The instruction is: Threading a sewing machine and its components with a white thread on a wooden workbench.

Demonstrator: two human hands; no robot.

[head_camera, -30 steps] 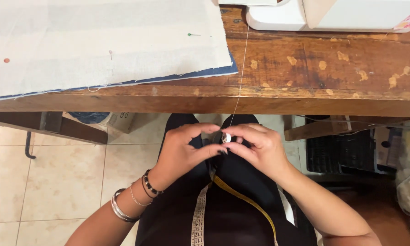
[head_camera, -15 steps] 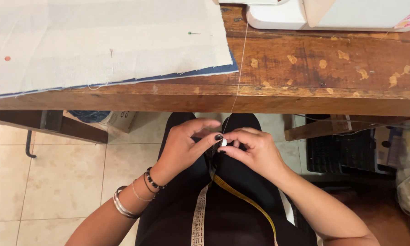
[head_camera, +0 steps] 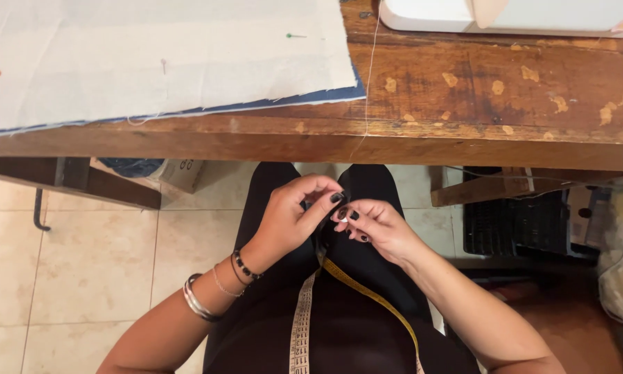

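Fingers of left hand [head_camera: 291, 218] and right hand [head_camera: 375, 225] are pinched on thread [head_camera: 368, 76]; threading is judged underway, steady tension required.

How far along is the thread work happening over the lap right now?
Already done: cloth lies pinned flat on the wooden table, and a thread runs down over its edge. In hand: the left hand and right hand meet fingertip to fingertip above the lap, pinching something too small to tell. Left: the sewing machine sits untouched and the cloth is not under it.
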